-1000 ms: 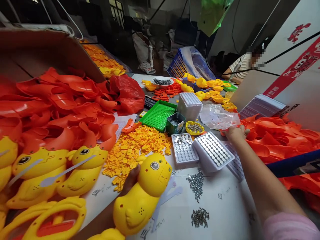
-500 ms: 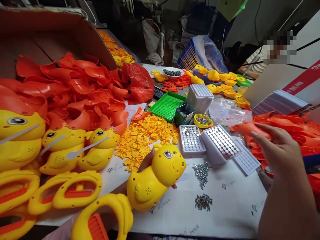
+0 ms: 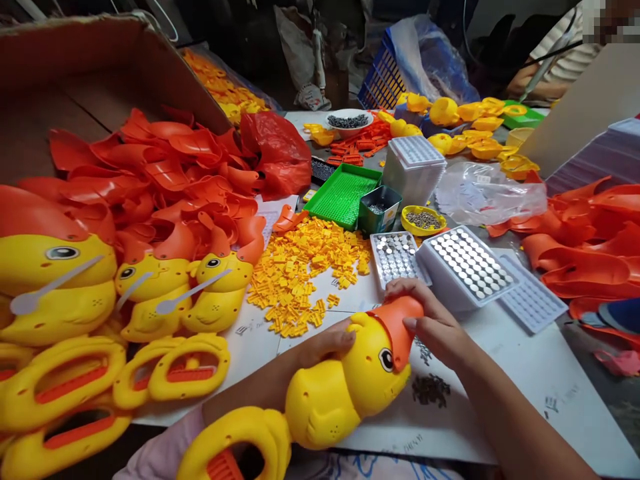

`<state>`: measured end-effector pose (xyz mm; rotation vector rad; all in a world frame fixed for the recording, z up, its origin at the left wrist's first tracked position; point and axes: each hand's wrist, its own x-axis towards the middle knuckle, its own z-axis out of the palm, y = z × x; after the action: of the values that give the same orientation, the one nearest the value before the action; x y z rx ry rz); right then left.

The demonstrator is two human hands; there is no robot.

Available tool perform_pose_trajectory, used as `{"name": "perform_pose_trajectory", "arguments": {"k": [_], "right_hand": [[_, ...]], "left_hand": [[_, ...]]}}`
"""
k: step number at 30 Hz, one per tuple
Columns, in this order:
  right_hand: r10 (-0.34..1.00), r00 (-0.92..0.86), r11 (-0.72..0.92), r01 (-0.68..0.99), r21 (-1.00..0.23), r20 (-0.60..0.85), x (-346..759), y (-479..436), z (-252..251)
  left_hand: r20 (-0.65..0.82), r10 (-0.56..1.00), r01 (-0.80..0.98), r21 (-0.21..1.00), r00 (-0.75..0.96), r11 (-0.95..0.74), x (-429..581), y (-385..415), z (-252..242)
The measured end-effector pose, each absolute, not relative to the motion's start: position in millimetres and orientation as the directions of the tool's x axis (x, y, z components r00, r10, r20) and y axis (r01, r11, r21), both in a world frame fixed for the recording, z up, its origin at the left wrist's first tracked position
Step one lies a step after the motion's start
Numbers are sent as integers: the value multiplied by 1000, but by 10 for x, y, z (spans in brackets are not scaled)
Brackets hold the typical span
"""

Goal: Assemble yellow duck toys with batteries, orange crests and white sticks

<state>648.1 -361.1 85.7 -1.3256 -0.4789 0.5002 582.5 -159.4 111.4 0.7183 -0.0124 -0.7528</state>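
A yellow plastic duck toy [image 3: 325, 400] with a looped handle lies low in the middle, head toward the right. My left hand [image 3: 320, 343] is wrapped round the back of its head. My right hand [image 3: 430, 323] presses an orange beak piece [image 3: 397, 320] onto the duck's face, fingers curled over it. Small piles of dark screws [image 3: 430, 390] lie on the white paper right under the head.
Finished yellow ducks [image 3: 175, 300] line the left side below a heap of orange beaks [image 3: 165, 180]. More orange beaks [image 3: 585, 247] are piled at right. Yellow small parts [image 3: 305, 267], trays of button cells [image 3: 467, 263], a green tray [image 3: 343, 193] sit ahead. Another person sits at far right.
My right hand came back from the orange pile at right with a beak and set it on the duck's face. The duck has turned and sunk lower.
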Motion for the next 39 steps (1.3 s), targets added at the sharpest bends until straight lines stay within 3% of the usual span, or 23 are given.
{"name": "perform_pose_trajectory", "arguments": {"k": [8,12,14,17,21,25,29,34,36,39], "right_hand": [[654,753,216,-99,-971,69,6558,-3682,803],[627,757,206,69,-976,186,6514,-3668,832],[587,786,223,76,-972,196,6486,-3654,863],[484,846,297,81,-951,224,6443,-3616,902],[339,884,303,220,-927,321,6397,-3572,905],[386,868,201,253,-946,314,6401,-3574,866],[450,797,214,342,-915,403,6427,-3553,827],[343,720,232,558,-797,603,6388,-3457,824],[330,739,254,531,-809,588,6356,-3425,852],[395,848,357,214,-909,355,6317,-3388,898]], "left_hand": [[-354,-652,708,568,670,420,5757,-1561,996],[-378,-621,706,551,686,445,5759,-1557,974],[-365,-612,696,535,702,479,5764,-1558,963],[-304,-603,657,528,738,538,5775,-1549,937],[-274,-548,597,543,791,591,5798,-1532,911],[-270,-569,610,548,777,573,5802,-1532,940],[-338,-602,667,567,723,483,5780,-1536,1003],[-292,-631,654,592,718,471,5787,-1516,1035],[-279,-622,626,636,732,451,5786,-1517,1034],[-328,-465,510,787,822,347,5761,-1548,1014]]}}
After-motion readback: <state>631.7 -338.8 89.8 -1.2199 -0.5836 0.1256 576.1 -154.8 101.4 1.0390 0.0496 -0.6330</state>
